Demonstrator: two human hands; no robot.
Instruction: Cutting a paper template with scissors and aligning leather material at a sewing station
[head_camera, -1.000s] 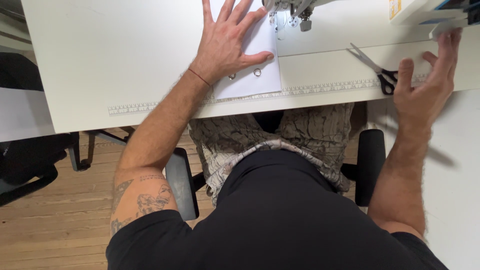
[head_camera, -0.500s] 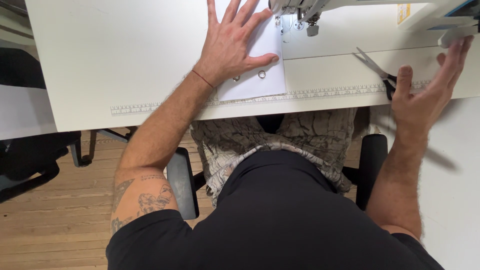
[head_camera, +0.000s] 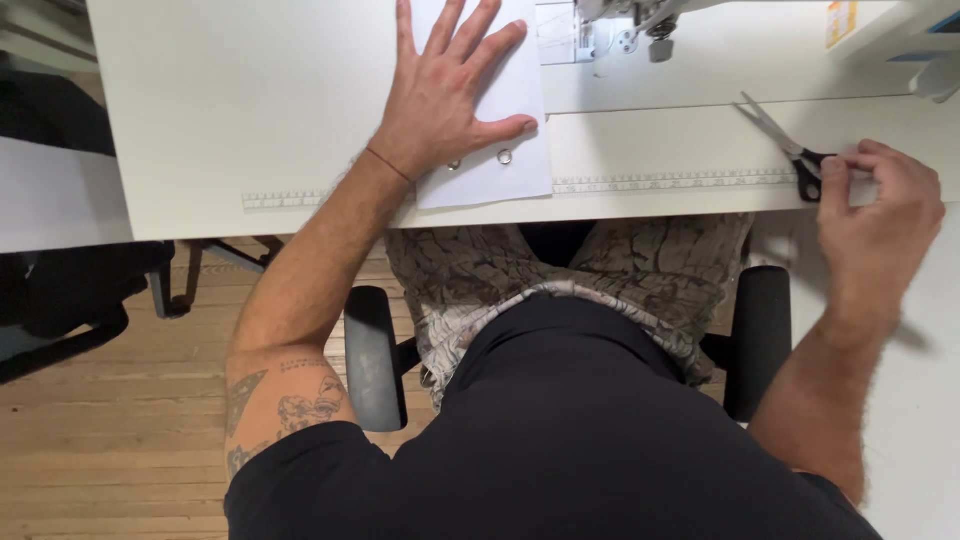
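My right hand (head_camera: 880, 215) has its grip curled nearly closed at the black handles of the scissors (head_camera: 790, 150), fingertips touching the loops, though I cannot tell whether they are lifted off the desk (head_camera: 250, 110). The blades point away from me, toward the sewing machine (head_camera: 640, 20). My left hand (head_camera: 445, 95) lies flat with fingers spread wide, pressing a white sheet of fabric (head_camera: 510, 110) with two metal eyelets (head_camera: 504, 156) down, left of the scissors. A printed ruler strip (head_camera: 650, 183) runs along the desk's near edge between sheet and scissors.
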